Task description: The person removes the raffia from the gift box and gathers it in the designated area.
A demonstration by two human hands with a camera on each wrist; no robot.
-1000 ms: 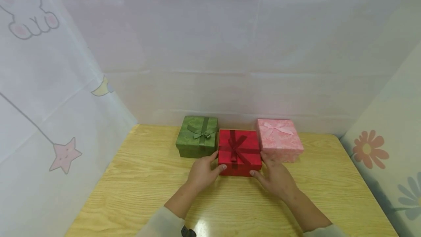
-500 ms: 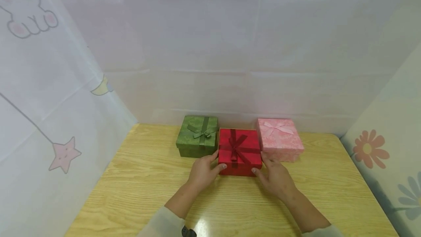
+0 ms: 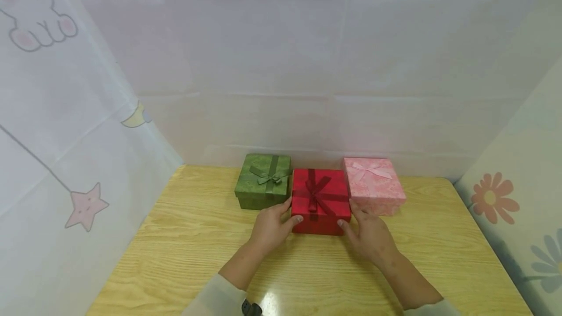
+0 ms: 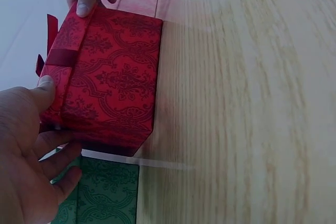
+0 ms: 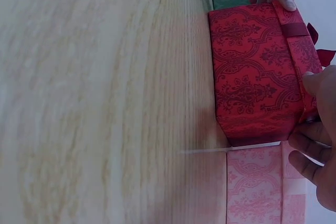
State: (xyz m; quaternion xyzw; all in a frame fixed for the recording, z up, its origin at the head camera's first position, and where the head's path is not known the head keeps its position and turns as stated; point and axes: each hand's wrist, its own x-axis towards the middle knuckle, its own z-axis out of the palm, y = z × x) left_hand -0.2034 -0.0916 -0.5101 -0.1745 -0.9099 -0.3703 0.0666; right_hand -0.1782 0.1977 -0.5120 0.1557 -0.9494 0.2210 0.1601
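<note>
A red gift box with a dark red ribbon bow stands between the two hands, its lid sitting over the box body. At the front left corner, the left hand pinches the lid, thumb on its front rim and fingers along the side. The right hand grips the opposite front corner the same way. In the left wrist view the left thumb presses on the lid's rim, and in the right wrist view the right thumb does likewise. The inside of the box is hidden.
A green gift box with a green bow stands behind and left of the red one. To the right is a pink gift box with a pink bow. The wooden table meets a pale cloth backdrop behind the boxes.
The red lid has risen slightly in the hands, its back edge now higher, while the box's base stays put. The thumbs have moved up a little with it. The green and pink boxes have not moved.
</note>
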